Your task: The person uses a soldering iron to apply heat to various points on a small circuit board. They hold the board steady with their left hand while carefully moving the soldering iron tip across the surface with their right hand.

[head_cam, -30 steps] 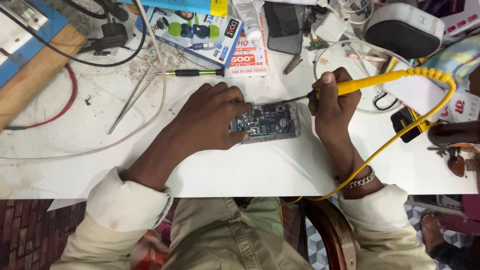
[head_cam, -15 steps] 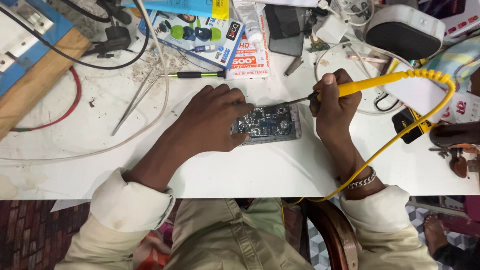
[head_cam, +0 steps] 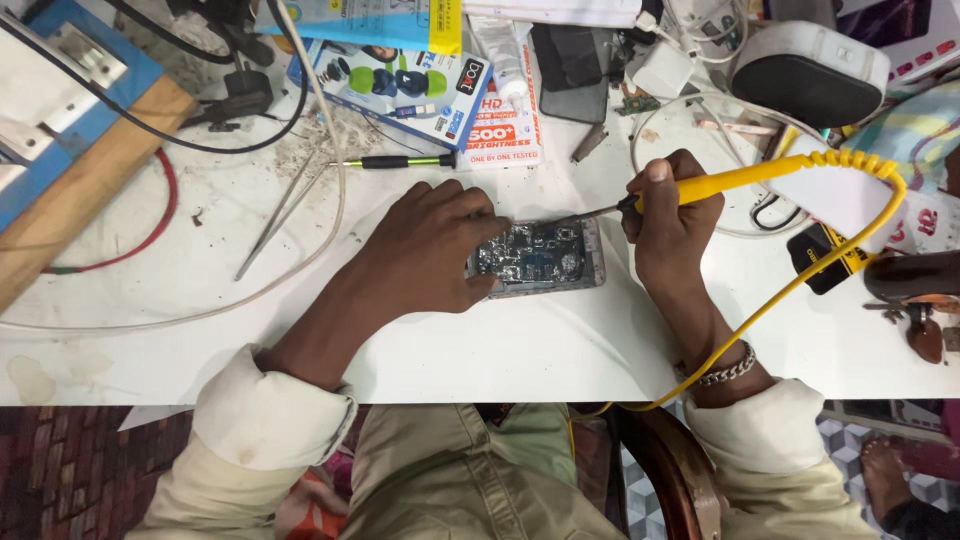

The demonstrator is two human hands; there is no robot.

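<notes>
Head view, looking straight down on a white worktop [head_cam: 520, 350].

Opened phone [head_cam: 540, 258], back cover off and circuit board exposed, is lying flat near the middle of the worktop, a little toward the front edge. Long side is running left to right.

Left hand [head_cam: 430, 250] is lying palm-down on the phone's left end, fingers curled over the upper left corner and pressing it to the surface. It is pinning rather than gripping; nothing is visibly enclosed in it.

Right hand [head_cam: 670, 225] is closing around the yellow soldering iron [head_cam: 740, 178], held like a pen, wrist resting on the worktop just right of the phone. The dark tip is pointing left and is sitting at the phone's upper edge; whether it is actually touching the board cannot be told. The iron's yellow cord [head_cam: 800, 285] is looping right, then running back toward the front edge past a metal bracelet [head_cam: 725, 368] on the right wrist.

Around the work, toward the back edge:
- green-handled screwdriver [head_cam: 395, 161], lying flat, well apart from the left hand
- tweezers [head_cam: 275, 215] further left, angled
- blue product box [head_cam: 400, 85]
- grey oval speaker [head_cam: 810, 70] at the back right corner
- blue and wooden board [head_cam: 70, 150] at the back left corner, black and red wires crossing by it
</notes>
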